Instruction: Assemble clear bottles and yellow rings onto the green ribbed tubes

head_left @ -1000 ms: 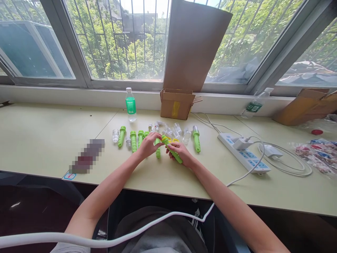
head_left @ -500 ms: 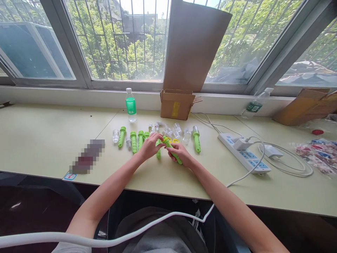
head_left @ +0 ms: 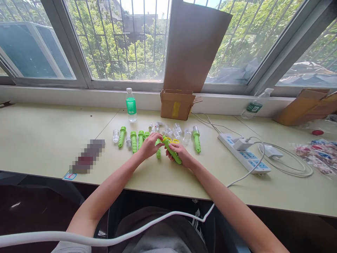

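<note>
Fingers of the right hand (head_left: 181, 154) are wrapped round a green handle (head_left: 172, 151), which lies slanted across the palm with its upper end toward the left hand (head_left: 150, 144). The left hand's fingertips are pinched on that upper end, so both hands are clamped on the same piece, just above the table (head_left: 168, 175).

Touching the left hand's far side, a second green handle (head_left: 158, 151) lies on the table, partly under the fingers. Just beyond the grip lie yellow rings (head_left: 173, 141) and a cluster of small clear caps (head_left: 171, 130). Left of the grip, three more green handles (head_left: 133, 140) lie side by side, with a clear cup (head_left: 116, 135) at the outer end of the row. Right of the grip lies a single green handle with a clear tip (head_left: 196, 139).

Farther back stand a water bottle (head_left: 131, 104) and an open cardboard box (head_left: 176, 103) against the window sill. Well to the right, a power strip (head_left: 243, 153) lies with a white charger (head_left: 271, 151) and coiled cable beside it.
</note>
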{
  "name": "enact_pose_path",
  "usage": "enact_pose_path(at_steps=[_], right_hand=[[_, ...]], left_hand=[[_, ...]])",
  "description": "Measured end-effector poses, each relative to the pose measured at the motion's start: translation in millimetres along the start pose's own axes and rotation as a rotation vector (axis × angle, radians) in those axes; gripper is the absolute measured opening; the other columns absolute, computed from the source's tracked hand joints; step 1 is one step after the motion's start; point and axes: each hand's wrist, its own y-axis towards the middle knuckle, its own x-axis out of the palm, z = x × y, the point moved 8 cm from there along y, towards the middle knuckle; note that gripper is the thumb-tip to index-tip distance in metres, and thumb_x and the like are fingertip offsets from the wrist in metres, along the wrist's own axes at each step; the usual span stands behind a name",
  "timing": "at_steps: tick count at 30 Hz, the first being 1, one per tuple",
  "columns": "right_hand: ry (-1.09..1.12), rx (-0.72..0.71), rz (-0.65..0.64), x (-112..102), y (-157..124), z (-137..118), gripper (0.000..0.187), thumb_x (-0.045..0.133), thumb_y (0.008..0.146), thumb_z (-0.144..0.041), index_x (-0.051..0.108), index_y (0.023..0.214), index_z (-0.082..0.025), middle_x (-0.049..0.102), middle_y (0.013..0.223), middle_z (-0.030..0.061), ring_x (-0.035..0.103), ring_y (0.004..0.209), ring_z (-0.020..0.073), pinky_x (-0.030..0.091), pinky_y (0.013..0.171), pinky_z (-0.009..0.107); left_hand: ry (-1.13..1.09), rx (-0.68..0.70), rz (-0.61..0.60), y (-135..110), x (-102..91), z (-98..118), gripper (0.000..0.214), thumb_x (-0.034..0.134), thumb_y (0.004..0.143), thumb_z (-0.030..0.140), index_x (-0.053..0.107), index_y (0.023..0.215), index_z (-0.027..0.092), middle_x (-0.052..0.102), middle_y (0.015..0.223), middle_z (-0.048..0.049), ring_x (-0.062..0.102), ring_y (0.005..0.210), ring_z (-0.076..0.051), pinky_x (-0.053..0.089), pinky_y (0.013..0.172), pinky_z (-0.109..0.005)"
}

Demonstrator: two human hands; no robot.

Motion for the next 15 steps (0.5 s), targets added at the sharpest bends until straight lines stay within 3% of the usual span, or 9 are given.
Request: enact_pose_path(at_steps=[6, 9, 15], right_hand=[[-0.02, 0.0, 0.002, -0.6, -0.1, -1.6, 0.032, 0.057, 0.08, -0.049, 0.057, 0.083, -0.017, 0.061, 0.063, 0.0016, 0.047, 0.043, 0.0089, 0.034, 0.038, 0.021], [-0.053, -0.018, 0.011, -0.4, -0.9, -4.7, 0.032, 0.062, 0.077, -0.045, 0.055, 0.092, -0.018, 0.063, 0.064, 0.0006, 0.045, 0.04, 0.0076, 0.032, 0.037, 0.021], [-0.08, 0.003, 0.055, -4.6, -0.5, -2.9, 0.037, 0.07, 0.069, -0.042, 0.053, 0.091, -0.019, 0.064, 0.068, -0.0001, 0.049, 0.04, 0.0085, 0.035, 0.036, 0.021]], left_hand=[[-0.003, 0.004, 0.004, -0.3, -1.0, 2.1, 0.014, 0.063, 0.081, 0.027, 0.054, 0.089, 0.02, 0.062, 0.1, -0.0057, 0.058, 0.098, -0.02, 0.051, 0.083, -0.038], [-0.011, -0.009, -0.017, -1.0, 1.0, 1.9, 0.016, 0.061, 0.083, 0.027, 0.054, 0.095, 0.02, 0.061, 0.099, -0.0055, 0.058, 0.097, -0.02, 0.051, 0.082, -0.037], [-0.016, -0.023, -0.024, -2.3, 2.3, -0.6, 0.014, 0.061, 0.082, 0.026, 0.053, 0.092, 0.02, 0.061, 0.1, -0.005, 0.057, 0.098, -0.019, 0.052, 0.08, -0.036]])
